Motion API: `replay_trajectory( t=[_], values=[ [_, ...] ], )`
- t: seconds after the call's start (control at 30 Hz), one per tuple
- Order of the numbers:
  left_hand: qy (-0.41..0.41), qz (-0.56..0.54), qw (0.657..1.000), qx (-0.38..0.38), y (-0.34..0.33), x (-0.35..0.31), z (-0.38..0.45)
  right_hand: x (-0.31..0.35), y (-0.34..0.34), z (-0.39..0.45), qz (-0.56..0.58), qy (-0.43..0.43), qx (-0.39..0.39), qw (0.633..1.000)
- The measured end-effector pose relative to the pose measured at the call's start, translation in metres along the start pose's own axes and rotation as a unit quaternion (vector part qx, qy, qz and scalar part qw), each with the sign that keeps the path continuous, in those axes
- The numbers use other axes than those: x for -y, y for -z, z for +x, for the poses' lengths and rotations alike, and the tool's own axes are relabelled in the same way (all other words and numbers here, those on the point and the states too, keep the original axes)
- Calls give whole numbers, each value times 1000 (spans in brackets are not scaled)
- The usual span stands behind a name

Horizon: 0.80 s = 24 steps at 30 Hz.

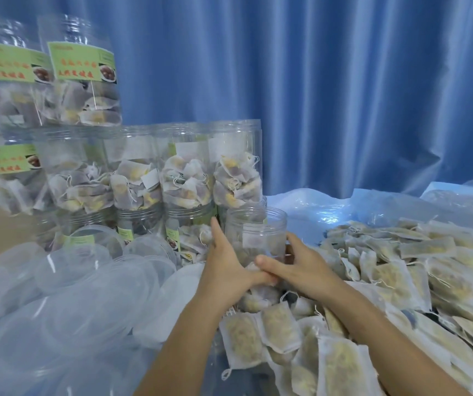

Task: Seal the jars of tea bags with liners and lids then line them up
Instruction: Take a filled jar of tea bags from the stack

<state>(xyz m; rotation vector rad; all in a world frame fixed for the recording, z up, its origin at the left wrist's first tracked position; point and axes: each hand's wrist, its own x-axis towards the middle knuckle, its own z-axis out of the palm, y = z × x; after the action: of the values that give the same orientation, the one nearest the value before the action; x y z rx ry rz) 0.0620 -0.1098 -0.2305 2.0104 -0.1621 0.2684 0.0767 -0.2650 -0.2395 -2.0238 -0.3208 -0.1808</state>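
Observation:
A clear plastic jar (pixel 255 232) stands upright in the middle of the table, open at the top with no lid, and holds tea bags in its lower part. My left hand (pixel 226 258) wraps its left side and my right hand (pixel 295 264) grips its right side; the thumbs meet low on the front. A heap of translucent lids (pixel 66 287) lies at the left. Loose tea bags (pixel 401 275) are piled at the right and in front of the jar. Filled jars (pixel 149 172) stand stacked behind.
The stack of filled jars, some with green labels (pixel 81 64), rises in three tiers at the back left. A blue curtain (pixel 344 95) hangs behind. Crumpled clear plastic sheeting (pixel 329 210) covers the table at the back right.

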Motion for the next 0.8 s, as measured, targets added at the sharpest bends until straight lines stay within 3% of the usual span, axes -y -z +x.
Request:
replay_trajectory(
  t=[0.07, 0.27, 0.4, 0.5, 0.67, 0.8],
  values=[
    [9, -19, 1000, -12, 0, 4, 2, 2, 9, 0, -14, 9, 21, 1000],
    [18, -52, 998, -10, -1, 7, 6, 5, 37, 7, -177, 45, -43, 982],
    [-10, -90, 996, -12, -2, 7, 6, 5, 44, 2, -393, -38, 59, 917],
    [-12, -98, 995, -12, -3, 7, 6, 8, 40, -5, -405, -78, 128, 902],
    [-8, -63, 998, -9, -5, 5, 5, 17, 36, -6, -422, -33, 77, 903],
    [-6, -68, 998, -13, -5, 4, 5, 27, 44, -4, -373, 32, -30, 927]
  ],
)
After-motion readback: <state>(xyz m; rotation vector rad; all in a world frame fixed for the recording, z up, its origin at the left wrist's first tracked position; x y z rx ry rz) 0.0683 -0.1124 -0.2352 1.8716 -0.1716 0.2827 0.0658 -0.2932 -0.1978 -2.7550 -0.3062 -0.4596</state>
